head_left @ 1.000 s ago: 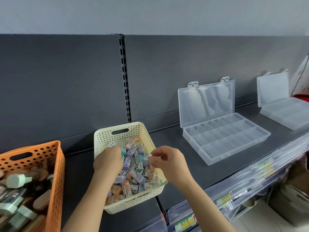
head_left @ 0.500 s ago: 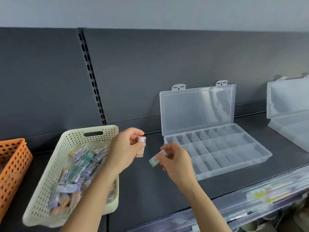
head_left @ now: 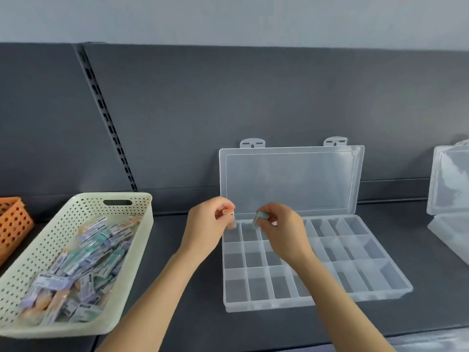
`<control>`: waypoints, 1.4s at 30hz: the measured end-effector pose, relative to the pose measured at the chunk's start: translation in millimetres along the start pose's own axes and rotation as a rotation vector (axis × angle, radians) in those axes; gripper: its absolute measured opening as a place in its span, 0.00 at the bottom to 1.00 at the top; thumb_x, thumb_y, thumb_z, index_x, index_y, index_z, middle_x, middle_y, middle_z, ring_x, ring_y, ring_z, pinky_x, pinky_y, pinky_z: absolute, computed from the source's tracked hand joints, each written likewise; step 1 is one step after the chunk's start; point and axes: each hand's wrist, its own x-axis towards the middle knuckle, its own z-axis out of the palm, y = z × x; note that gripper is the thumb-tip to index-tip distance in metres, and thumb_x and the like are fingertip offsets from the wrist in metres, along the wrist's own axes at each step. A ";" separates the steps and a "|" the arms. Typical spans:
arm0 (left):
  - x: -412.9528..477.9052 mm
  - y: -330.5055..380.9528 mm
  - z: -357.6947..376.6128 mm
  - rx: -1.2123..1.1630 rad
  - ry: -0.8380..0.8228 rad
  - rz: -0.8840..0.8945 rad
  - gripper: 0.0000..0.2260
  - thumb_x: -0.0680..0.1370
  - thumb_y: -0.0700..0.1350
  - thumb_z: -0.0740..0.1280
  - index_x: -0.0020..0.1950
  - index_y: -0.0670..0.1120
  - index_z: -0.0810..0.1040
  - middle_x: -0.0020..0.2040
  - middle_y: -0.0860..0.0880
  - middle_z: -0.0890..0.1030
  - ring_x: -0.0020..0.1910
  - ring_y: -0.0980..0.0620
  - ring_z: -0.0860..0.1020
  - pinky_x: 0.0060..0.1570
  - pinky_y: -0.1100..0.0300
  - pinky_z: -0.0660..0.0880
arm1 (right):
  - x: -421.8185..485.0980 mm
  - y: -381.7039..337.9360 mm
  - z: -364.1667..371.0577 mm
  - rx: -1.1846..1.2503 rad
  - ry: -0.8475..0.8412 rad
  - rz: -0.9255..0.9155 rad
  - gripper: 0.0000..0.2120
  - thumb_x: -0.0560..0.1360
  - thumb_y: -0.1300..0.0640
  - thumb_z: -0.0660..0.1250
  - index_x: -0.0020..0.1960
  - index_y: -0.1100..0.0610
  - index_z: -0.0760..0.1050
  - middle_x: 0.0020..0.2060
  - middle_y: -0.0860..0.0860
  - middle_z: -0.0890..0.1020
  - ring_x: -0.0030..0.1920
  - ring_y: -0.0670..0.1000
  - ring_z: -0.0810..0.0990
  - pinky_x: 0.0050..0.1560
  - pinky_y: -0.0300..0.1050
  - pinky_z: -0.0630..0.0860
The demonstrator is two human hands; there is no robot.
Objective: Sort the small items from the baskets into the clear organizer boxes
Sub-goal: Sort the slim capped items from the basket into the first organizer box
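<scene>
A clear organizer box [head_left: 355, 293] lies open on the dark shelf, its lid leaning against the back panel and its compartments bare. My left hand [head_left: 206, 231] pinches a small orange eraser [head_left: 230, 221] over the box's back left corner compartment. My right hand [head_left: 281, 228] pinches a small teal eraser [head_left: 260, 218] just above the back row, one or two compartments further right. A cream perforated basket [head_left: 76, 207] at the left holds several wrapped erasers in orange, teal and purple.
An orange basket [head_left: 12, 222] shows at the far left edge. A second clear organizer box [head_left: 449, 189] stands open at the right edge. The shelf's front lip runs along the bottom right.
Both hands left the cream basket, each with an eraser, and moved right to the back left of the clear box. The view shifted right with them.
</scene>
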 end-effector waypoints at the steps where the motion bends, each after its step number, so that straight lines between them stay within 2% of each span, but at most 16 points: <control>1: 2.2 -2.6 2.5 0.045 -0.005 0.010 0.07 0.73 0.34 0.67 0.45 0.45 0.80 0.39 0.53 0.82 0.37 0.61 0.80 0.38 0.76 0.70 | 3.9 1.9 2.3 -0.025 -0.013 -0.016 0.05 0.74 0.62 0.65 0.48 0.55 0.78 0.43 0.48 0.80 0.42 0.47 0.76 0.39 0.32 0.68; 3: 5.9 -9.7 6.2 0.139 -0.022 0.038 0.08 0.74 0.35 0.67 0.48 0.46 0.82 0.43 0.54 0.81 0.42 0.58 0.79 0.41 0.74 0.71 | 9.1 4.1 6.3 -0.061 -0.036 -0.036 0.06 0.75 0.63 0.64 0.50 0.57 0.78 0.43 0.48 0.79 0.43 0.49 0.76 0.41 0.35 0.69; 6: 11.3 -19.9 10.6 0.218 -0.067 0.078 0.07 0.76 0.36 0.66 0.50 0.46 0.81 0.45 0.53 0.81 0.44 0.56 0.79 0.47 0.65 0.76 | 15.1 4.8 11.2 -0.122 -0.097 -0.049 0.06 0.76 0.64 0.63 0.52 0.59 0.76 0.44 0.52 0.80 0.43 0.52 0.76 0.42 0.40 0.72; 11: 21.2 -29.1 19.1 0.323 -0.126 0.108 0.07 0.76 0.39 0.66 0.52 0.47 0.80 0.47 0.52 0.81 0.46 0.53 0.78 0.47 0.54 0.77 | 27.9 9.2 19.8 -0.252 -0.156 -0.060 0.07 0.76 0.63 0.63 0.53 0.60 0.76 0.48 0.54 0.80 0.46 0.55 0.77 0.44 0.43 0.72; 18: 24.7 -34.3 28.4 0.431 -0.166 0.151 0.07 0.76 0.40 0.66 0.52 0.46 0.80 0.49 0.51 0.80 0.50 0.53 0.74 0.44 0.61 0.72 | 33.7 20.9 29.2 -0.339 -0.192 -0.092 0.06 0.76 0.63 0.63 0.52 0.61 0.77 0.48 0.56 0.77 0.45 0.56 0.76 0.42 0.42 0.71; 23: 24.6 -30.9 33.6 0.552 -0.125 0.173 0.08 0.78 0.42 0.65 0.55 0.47 0.79 0.52 0.51 0.80 0.52 0.53 0.74 0.48 0.60 0.75 | 39.4 24.1 27.6 -0.362 -0.214 -0.168 0.07 0.77 0.62 0.63 0.53 0.61 0.77 0.49 0.55 0.78 0.46 0.55 0.76 0.46 0.44 0.76; 29: 17.7 -31.9 35.4 0.592 -0.120 0.128 0.09 0.78 0.42 0.65 0.57 0.48 0.77 0.54 0.53 0.79 0.54 0.54 0.73 0.48 0.61 0.74 | 42.4 27.8 25.3 -0.393 -0.277 -0.242 0.08 0.77 0.61 0.63 0.55 0.59 0.75 0.51 0.55 0.78 0.50 0.55 0.74 0.48 0.45 0.74; 37: 7.8 -27.2 18.6 0.577 -0.055 0.090 0.15 0.77 0.46 0.66 0.64 0.50 0.74 0.61 0.54 0.75 0.59 0.55 0.73 0.53 0.63 0.72 | 43.3 21.0 21.1 -0.357 -0.284 -0.240 0.16 0.76 0.61 0.65 0.64 0.58 0.72 0.56 0.54 0.77 0.55 0.54 0.75 0.52 0.41 0.73; 42: 0.8 -23.9 -7.6 0.560 0.037 0.085 0.16 0.78 0.47 0.66 0.65 0.51 0.73 0.63 0.54 0.74 0.61 0.55 0.72 0.55 0.63 0.70 | 41.6 -3.7 23.4 -0.288 -0.259 -0.276 0.19 0.76 0.57 0.68 0.66 0.54 0.71 0.61 0.52 0.76 0.59 0.52 0.76 0.59 0.42 0.76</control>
